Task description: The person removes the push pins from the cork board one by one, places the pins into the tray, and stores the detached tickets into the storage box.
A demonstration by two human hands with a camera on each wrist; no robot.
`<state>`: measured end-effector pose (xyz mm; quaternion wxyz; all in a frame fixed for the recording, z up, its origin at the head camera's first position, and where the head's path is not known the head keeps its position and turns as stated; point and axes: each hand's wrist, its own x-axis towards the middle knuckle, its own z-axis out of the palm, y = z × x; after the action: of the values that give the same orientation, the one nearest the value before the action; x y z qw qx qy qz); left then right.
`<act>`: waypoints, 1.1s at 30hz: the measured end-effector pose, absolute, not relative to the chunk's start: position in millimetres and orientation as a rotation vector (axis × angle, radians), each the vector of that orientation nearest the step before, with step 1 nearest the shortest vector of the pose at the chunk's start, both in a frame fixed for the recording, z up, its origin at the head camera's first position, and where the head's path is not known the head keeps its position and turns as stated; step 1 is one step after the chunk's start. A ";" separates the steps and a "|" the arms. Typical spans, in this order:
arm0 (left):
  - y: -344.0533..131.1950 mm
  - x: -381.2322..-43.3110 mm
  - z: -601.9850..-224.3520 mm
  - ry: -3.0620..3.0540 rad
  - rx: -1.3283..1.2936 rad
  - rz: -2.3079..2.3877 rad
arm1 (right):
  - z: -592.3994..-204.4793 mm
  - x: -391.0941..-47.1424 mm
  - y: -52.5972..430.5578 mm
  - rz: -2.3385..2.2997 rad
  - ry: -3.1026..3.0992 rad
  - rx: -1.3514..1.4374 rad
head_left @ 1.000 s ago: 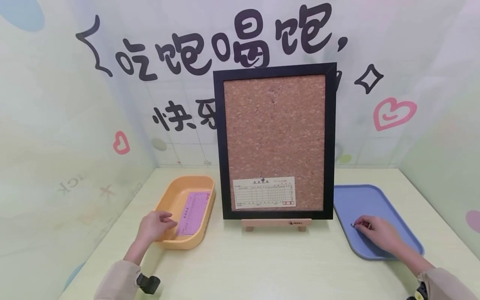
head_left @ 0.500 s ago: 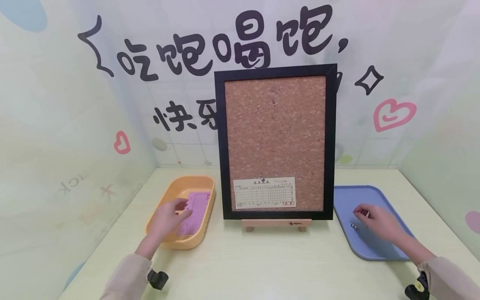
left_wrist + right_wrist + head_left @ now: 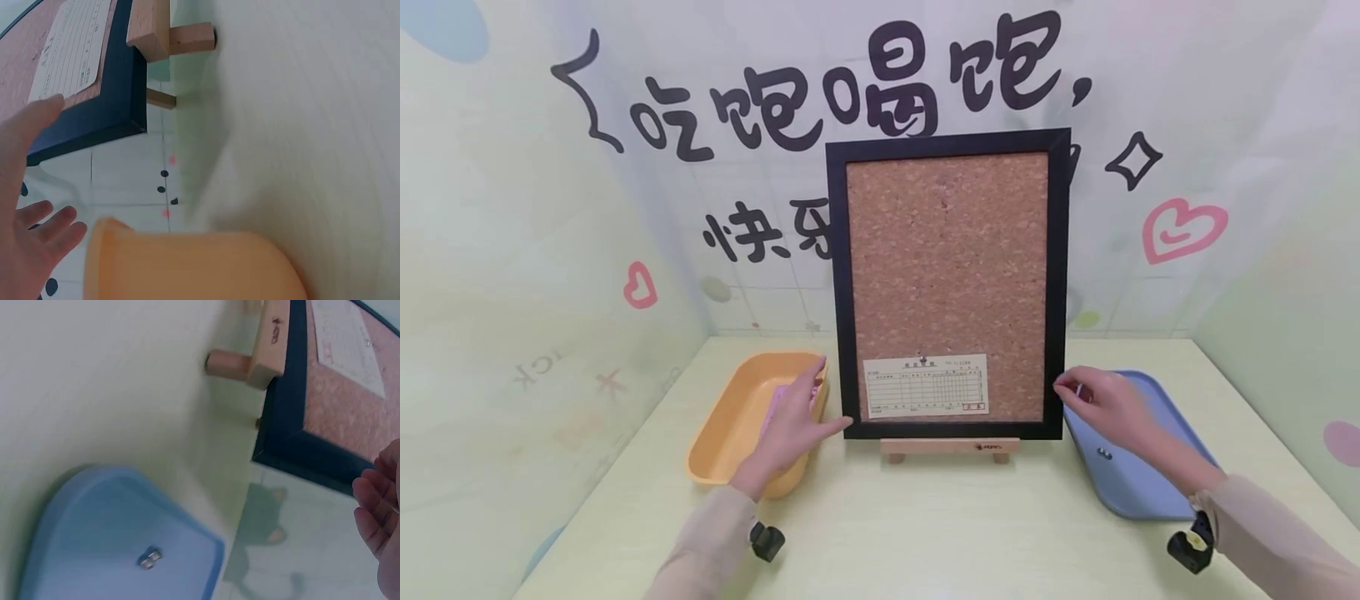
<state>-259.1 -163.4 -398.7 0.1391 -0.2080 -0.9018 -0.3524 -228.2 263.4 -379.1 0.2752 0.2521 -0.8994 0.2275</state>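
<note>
Corkboard is standing far centre, looking part-filled: one white slip pinned low. Right, blue tray is holding loose pins. Left, orange tray is holding an unpinned pink slip. Left hand is hovering splayed, grasping nothing; right hand, fingertips bunched, possibly pinching something; cannot tell.
</note>
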 end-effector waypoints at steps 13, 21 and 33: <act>-126.3 -272.2 -397.1 -2.450 -0.626 -1.010 | -354.3 -244.3 200.2 0.682 -2.506 0.715; -120.3 -276.6 -407.4 -2.358 -0.616 -0.990 | -347.6 -252.2 154.7 0.729 -2.468 0.773; -116.2 -280.7 -416.6 -2.300 -0.614 -0.987 | -346.8 -269.0 118.9 0.709 -2.457 0.771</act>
<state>-280.7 -116.2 -416.6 0.2783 -0.2289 -0.8572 -0.3680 -269.0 118.9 -346.8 0.2332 0.2806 -0.8946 0.2582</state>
